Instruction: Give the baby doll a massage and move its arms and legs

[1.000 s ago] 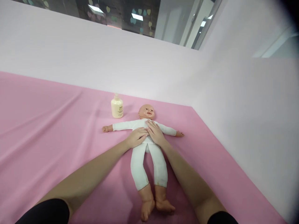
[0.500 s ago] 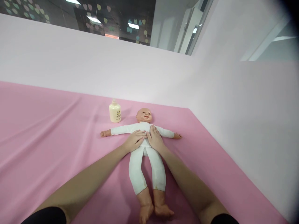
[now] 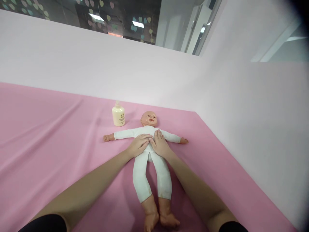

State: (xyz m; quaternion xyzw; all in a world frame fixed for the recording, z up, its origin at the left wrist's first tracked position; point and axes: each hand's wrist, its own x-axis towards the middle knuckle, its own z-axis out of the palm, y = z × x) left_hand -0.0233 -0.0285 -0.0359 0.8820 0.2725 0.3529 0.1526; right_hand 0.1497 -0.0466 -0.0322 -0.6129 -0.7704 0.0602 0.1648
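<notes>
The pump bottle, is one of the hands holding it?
No, the pump bottle stands on the pink cover, while the left hand and right hand rest on the baby doll.

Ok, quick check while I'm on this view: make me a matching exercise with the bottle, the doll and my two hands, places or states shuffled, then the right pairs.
Things
1. Bottle
2. Doll
3. Left hand
4. Right hand

Places or states
A. On the doll's front, farther from the bottle
B. Face-up, arms spread wide
C. On the doll's front, nearer the bottle
D. Standing upright on the pink cover

Pairs: 1-D, 2-B, 3-C, 4-A
</notes>
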